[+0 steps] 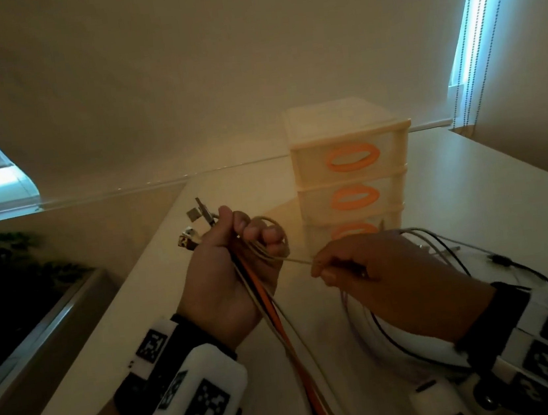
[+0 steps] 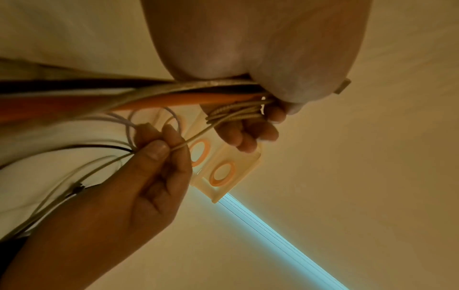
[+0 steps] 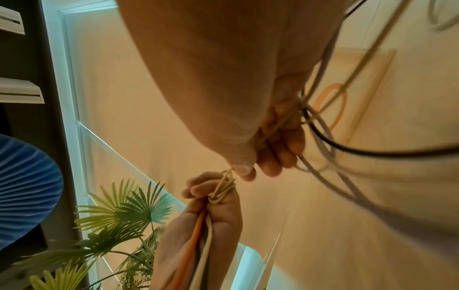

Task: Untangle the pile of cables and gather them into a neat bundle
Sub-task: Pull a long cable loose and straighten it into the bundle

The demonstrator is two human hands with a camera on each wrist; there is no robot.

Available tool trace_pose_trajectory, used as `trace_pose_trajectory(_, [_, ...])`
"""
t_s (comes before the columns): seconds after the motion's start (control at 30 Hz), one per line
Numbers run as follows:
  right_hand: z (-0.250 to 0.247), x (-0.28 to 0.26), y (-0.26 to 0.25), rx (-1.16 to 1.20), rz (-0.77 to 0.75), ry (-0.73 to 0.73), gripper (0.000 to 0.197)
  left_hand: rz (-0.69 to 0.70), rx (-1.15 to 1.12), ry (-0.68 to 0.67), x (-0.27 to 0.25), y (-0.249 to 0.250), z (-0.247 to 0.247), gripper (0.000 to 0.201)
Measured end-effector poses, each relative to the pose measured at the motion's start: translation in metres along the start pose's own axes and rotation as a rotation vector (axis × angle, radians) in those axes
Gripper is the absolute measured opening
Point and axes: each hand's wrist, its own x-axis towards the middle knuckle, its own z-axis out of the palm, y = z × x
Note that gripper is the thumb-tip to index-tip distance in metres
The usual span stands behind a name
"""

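Beige braided cord (image 1: 294, 260) runs taut between two hands above the bench (image 1: 470, 190). Left hand (image 1: 225, 275) grips the gathered cable bundle (image 1: 272, 314), orange, black and white, its fingers (image 1: 271, 238) curled round several cord turns; right hand (image 1: 377, 270) pinches the cord's free length between thumb and forefinger. Each further wrap likely wants steady tension, laid beside the last. Loose black and white cables (image 1: 451, 254) trail right over the bench and may snag. A drawer unit (image 1: 350, 163) with orange handles stands just beyond; a palm plant (image 3: 119, 212) sits far left.
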Motion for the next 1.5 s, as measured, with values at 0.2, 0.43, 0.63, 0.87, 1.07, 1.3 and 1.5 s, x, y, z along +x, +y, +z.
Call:
trace_pose_trajectory(0.2, [-0.007, -0.001, 0.002, -0.134, -0.181, 0.104, 0.052, -0.006, 0.026, -0.043, 0.000, 0.009, 0.001, 0.044])
trace_pose_trajectory(0.43, [-0.038, -0.004, 0.012, -0.338, -0.133, 0.002, 0.042, 0.051, -0.002, -0.005, 0.005, 0.020, -0.007, 0.044])
trace_pose_trajectory(0.63, [-0.035, -0.004, 0.038, -0.440, 0.285, -0.089, 0.019, 0.056, 0.003, -0.023, 0.006, 0.023, -0.009, 0.045])
trace_pose_trajectory(0.87, [-0.049, -0.008, 0.048, -0.502, 0.636, -0.003, 0.012, 0.131, -0.062, -0.039, 0.006, 0.047, -0.012, 0.045])
trace_pose_trajectory(1.07, [-0.052, -0.003, 0.017, -0.386, 0.137, 0.383, 0.015, 0.060, -0.001, -0.042, 0.005, 0.021, -0.008, 0.044])
trace_pose_trajectory(1.3, [0.004, 0.015, -0.003, -0.184, -0.050, -0.244, 0.037, 0.012, -0.044, -0.281, 0.002, 0.026, -0.010, 0.040])
trace_pose_trajectory(1.5, [-0.017, 0.014, 0.016, -0.358, 0.122, -0.176, 0.031, 0.047, -0.058, -0.343, 0.005, 0.044, -0.018, 0.042])
